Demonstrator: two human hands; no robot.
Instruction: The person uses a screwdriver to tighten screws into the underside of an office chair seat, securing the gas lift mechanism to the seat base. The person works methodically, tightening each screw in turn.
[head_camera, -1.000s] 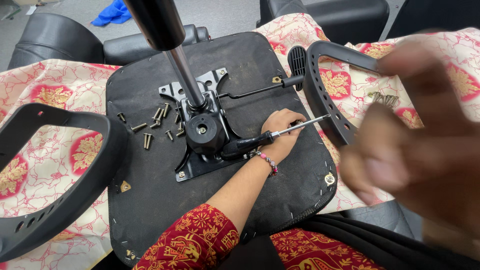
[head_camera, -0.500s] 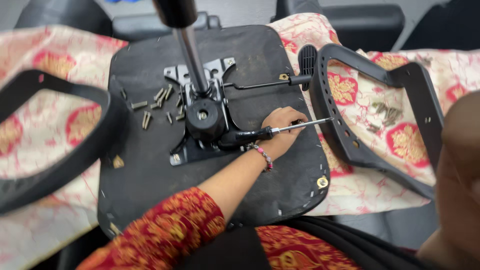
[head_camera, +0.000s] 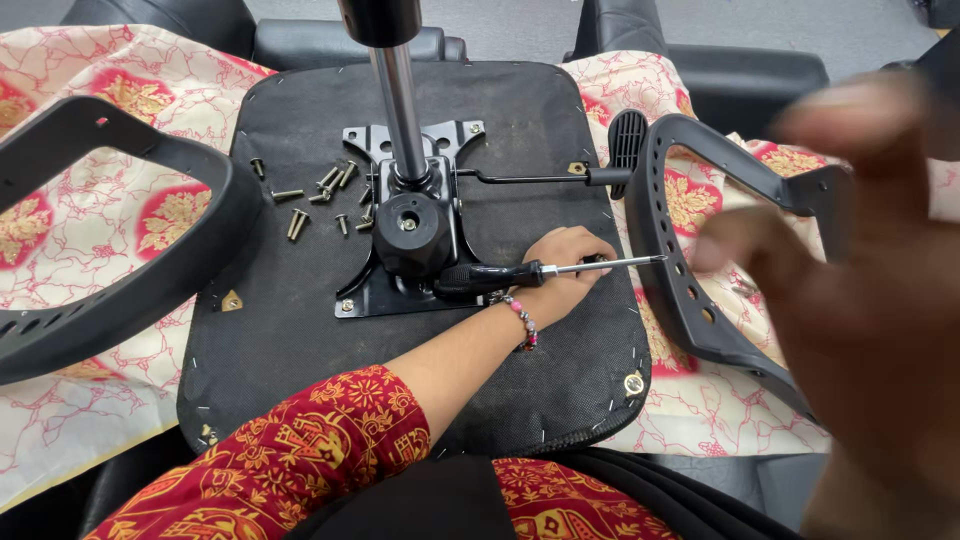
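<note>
Fingers (head_camera: 590, 262) of left hand (head_camera: 562, 272) wrapped round screwdriver (head_camera: 530, 271) lying across upturned seat base (head_camera: 300, 330), right hand (head_camera: 850, 300) blurred, grip unclear; risks nudging loose screws (head_camera: 310, 205) off left.

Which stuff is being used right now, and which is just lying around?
In use:
left hand
screwdriver
seat base
metal mechanism plate
right hand, blurred, holding nothing

Lying about:
loose screws
two armrests
patterned cloth
</note>
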